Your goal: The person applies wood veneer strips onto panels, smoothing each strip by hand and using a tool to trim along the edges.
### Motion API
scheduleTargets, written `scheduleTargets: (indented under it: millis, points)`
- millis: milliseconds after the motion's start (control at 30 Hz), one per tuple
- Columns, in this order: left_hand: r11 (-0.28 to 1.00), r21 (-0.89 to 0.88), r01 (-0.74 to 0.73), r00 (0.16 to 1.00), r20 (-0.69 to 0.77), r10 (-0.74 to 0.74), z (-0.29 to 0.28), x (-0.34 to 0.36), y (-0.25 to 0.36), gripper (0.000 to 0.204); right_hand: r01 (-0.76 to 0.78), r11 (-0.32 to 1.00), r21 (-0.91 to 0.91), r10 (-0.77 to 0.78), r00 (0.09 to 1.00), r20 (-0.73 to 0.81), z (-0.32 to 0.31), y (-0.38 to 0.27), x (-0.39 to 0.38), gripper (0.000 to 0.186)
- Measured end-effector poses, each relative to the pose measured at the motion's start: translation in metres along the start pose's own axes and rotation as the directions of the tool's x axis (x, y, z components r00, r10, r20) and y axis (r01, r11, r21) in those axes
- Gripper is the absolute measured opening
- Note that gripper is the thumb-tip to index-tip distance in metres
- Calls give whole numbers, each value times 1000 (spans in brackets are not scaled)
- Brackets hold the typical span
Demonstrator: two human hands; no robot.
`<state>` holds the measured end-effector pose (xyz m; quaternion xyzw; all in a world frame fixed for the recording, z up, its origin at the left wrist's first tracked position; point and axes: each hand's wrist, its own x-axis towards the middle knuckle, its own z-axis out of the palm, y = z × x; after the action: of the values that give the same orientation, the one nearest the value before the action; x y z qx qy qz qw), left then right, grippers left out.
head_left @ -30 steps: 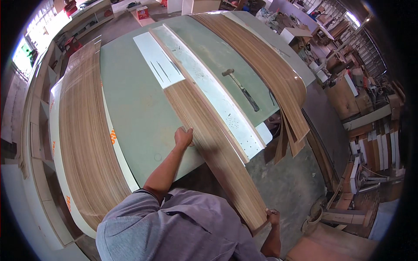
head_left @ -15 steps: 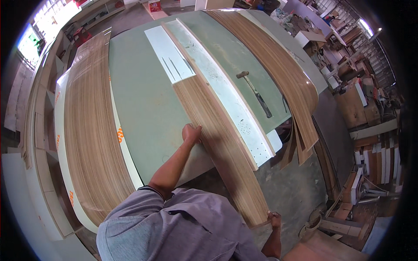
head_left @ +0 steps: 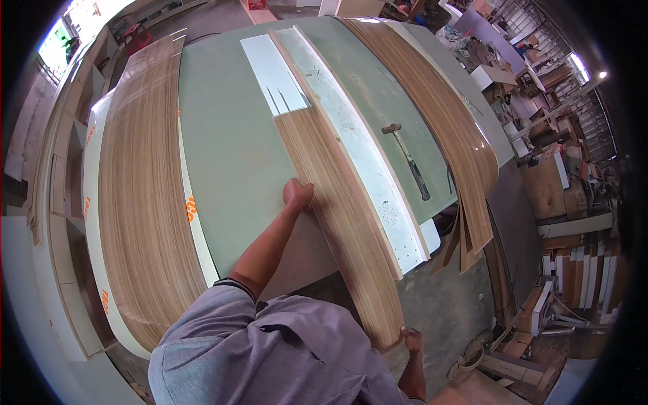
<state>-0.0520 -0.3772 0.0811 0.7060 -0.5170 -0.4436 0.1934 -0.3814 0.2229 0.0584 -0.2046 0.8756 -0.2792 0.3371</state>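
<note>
- Board point(head_left: 344, 214) lies on your green table point(head_left: 229, 148), near end jutting past it.
- Your left hand point(head_left: 298, 195), curled closed, grips the board's left edge.
- Your right hand point(head_left: 412, 339) pinches the near right corner.

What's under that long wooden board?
Green tabletop shows beside it, and a white panel peeks out past its far end. Whatever lies right under the board is covered, so I can't tell.

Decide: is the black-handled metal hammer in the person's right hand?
No, the hammer lies on the pale green board, while the right hand grips the near corner of the long brown wood-grain strip.
</note>
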Motion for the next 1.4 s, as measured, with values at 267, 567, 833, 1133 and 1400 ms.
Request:
scheduleTargets:
  millis: [267,567,833,1133,1400]
  points:
    - [993,-81,88,989,129,-77,-34,31,12,48,603,705,-373,-661,750,-37,99,-245,0,26]
    - [999,-37,-25,999,-29,24,-41,81,22,43,787,309,-534,-803,517,296,236,-392,19,60]
    - [992,-19,-121,993,-7,121,-54,122,39,47,788,199,-582,-823,458,338,269,-425,57,48]
    - [960,182,-215,973,-50,227,-86,140,11,42,793,247,-558,-784,501,365,330,-498,96,49]
    - [941,-327,88,790,598,134,-49,-50,-37,32,759,224,-611,-771,521,366,375,-569,136,45]
